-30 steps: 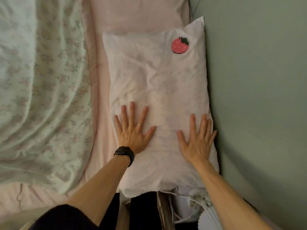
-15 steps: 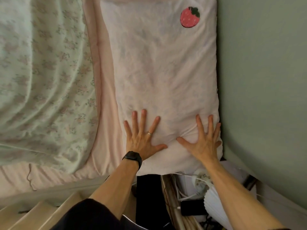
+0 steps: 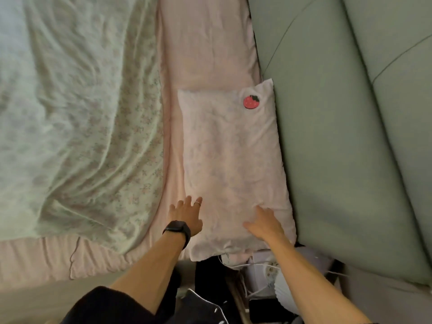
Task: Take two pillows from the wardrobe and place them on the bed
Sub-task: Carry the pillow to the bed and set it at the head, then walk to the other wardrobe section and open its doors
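Observation:
A pale pink pillow with a red strawberry patch lies flat on the bed's pink sheet, its long side against the green padded headboard. My left hand, with a black watch on the wrist and a ring, rests at the pillow's near left edge, fingers apart. On the pillow's near right corner sits my right hand, also flat with the fingers spread. Neither hand grips the pillow. I see only one pillow.
A floral green-white duvet covers the left of the bed. Below the pillow's near end, beside the bed, stand a white fan, white cables and dark objects. The headboard walls off the right side.
The view has pulled back and the pillow looks farther away. Both hands have slid toward the pillow's near end, the left one now at its left edge.

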The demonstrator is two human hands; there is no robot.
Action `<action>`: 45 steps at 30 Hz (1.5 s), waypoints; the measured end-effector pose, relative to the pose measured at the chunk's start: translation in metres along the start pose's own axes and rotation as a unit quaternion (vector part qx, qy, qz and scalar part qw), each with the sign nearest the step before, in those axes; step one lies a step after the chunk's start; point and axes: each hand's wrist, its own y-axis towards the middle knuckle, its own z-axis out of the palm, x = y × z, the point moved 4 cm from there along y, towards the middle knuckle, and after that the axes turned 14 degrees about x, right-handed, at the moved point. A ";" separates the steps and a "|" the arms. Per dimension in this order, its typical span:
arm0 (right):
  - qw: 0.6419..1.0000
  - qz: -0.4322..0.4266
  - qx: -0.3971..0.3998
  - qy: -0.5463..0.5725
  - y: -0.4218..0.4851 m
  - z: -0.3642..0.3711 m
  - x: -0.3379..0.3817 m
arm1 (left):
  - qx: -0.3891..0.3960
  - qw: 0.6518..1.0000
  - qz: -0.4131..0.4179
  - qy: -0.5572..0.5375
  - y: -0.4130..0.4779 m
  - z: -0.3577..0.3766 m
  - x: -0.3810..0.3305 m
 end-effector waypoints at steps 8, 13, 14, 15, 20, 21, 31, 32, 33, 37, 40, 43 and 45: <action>0.946 -0.291 -0.128 -0.063 -0.147 0.008 0.195 | -0.176 0.960 -0.016 -0.217 -0.138 -0.061 0.132; 0.860 -0.451 -0.197 -0.138 -0.238 0.062 0.333 | -0.305 0.905 -0.071 -0.288 -0.240 -0.049 0.254; 0.846 -0.471 -0.199 -0.152 -0.254 0.078 0.358 | -0.325 0.892 -0.089 -0.300 -0.261 -0.041 0.282; 0.830 -0.493 -0.201 -0.168 -0.269 0.095 0.383 | -0.344 0.879 -0.107 -0.312 -0.282 -0.032 0.310; 0.757 -0.580 -0.185 -0.235 -0.333 0.194 0.493 | -0.427 0.799 -0.206 -0.370 -0.379 0.024 0.445; 0.746 -0.592 -0.177 -0.249 -0.341 0.217 0.512 | -0.438 0.782 -0.227 -0.379 -0.397 0.037 0.469; 0.590 -0.724 -0.080 -0.348 -0.435 0.434 0.668 | -0.478 0.638 -0.402 -0.450 -0.542 0.169 0.637; 0.576 -0.732 -0.072 -0.356 -0.442 0.451 0.682 | -0.478 0.627 -0.416 -0.453 -0.552 0.177 0.649; 0.564 -0.738 -0.063 -0.364 -0.448 0.470 0.696 | -0.476 0.614 -0.432 -0.458 -0.563 0.186 0.662; 0.530 -0.755 -0.039 -0.384 -0.461 0.535 0.750 | -0.466 0.575 -0.478 -0.474 -0.593 0.220 0.710; 0.519 -0.757 -0.021 -0.397 -0.463 0.578 0.791 | -0.457 0.554 -0.500 -0.484 -0.605 0.243 0.754; 0.509 -0.757 0.001 -0.410 -0.464 0.620 0.833 | -0.441 0.543 -0.513 -0.497 -0.615 0.259 0.803; 0.499 -0.763 0.014 -0.409 -0.465 0.646 0.861 | -0.433 0.535 -0.522 -0.503 -0.621 0.265 0.833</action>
